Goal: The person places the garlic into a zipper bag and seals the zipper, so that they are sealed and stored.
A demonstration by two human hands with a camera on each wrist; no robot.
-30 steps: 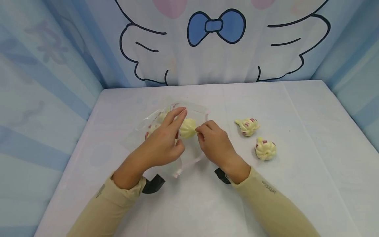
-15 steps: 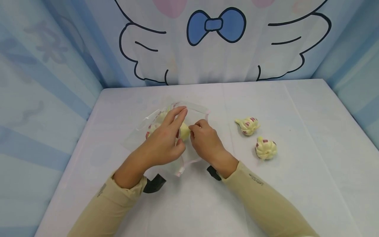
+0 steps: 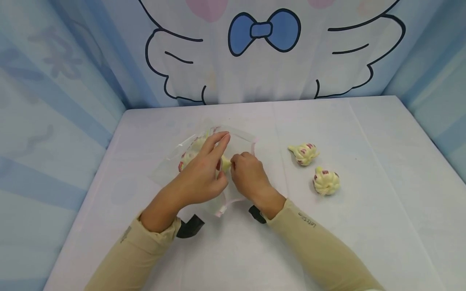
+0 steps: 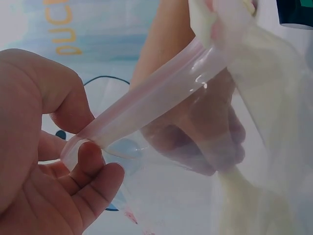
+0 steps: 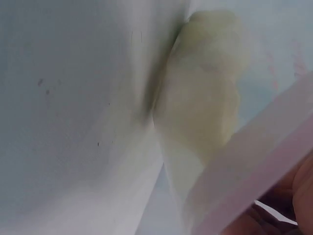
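Just beside right hand (image 3: 251, 176), bulb (image 3: 225, 164), stem (image 3: 229, 163) pinched in grip; bag (image 4: 146, 105) in left hand (image 3: 198, 178)

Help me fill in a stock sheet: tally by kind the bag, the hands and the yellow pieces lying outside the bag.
Clear bag: 1
Yellow pieces outside it: 2
Left hand and right hand: 2
Total: 5
Pieces inside are too hidden to count.

Sideways letters on cloth, small print on sleeves
Upper left of the left wrist view, orange letters (image 4: 63, 34) on blue cloth (image 4: 107, 54) read "DUC"; the right sleeve (image 3: 320, 246) print (image 3: 307, 220) starts "Lets"; the left sleeve's (image 3: 134, 254) is illegible.
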